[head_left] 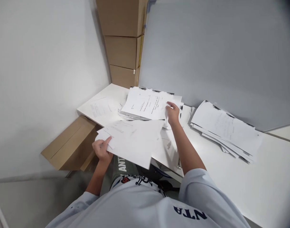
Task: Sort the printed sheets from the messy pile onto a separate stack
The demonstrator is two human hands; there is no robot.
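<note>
My left hand [102,148] pinches the left edge of some paper sheets [135,139], thumb on top, and holds them out past the table's front edge. A small folded-looking white piece lies under that thumb. Over the right side of a paper stack [145,103] rests my right hand [172,112], its fingers curled at the top sheet's edge. That stack carries printed text and has dark, ragged marks along its far edge. Whether the right fingers grip one sheet or several is hidden.
A second, fanned paper pile [225,129] lies to the right on the white table [270,177]. Cardboard boxes [121,50] are stacked behind the table's far left corner. Another cardboard box [71,142] stands below its left edge. A grey-white board [218,57] rises behind.
</note>
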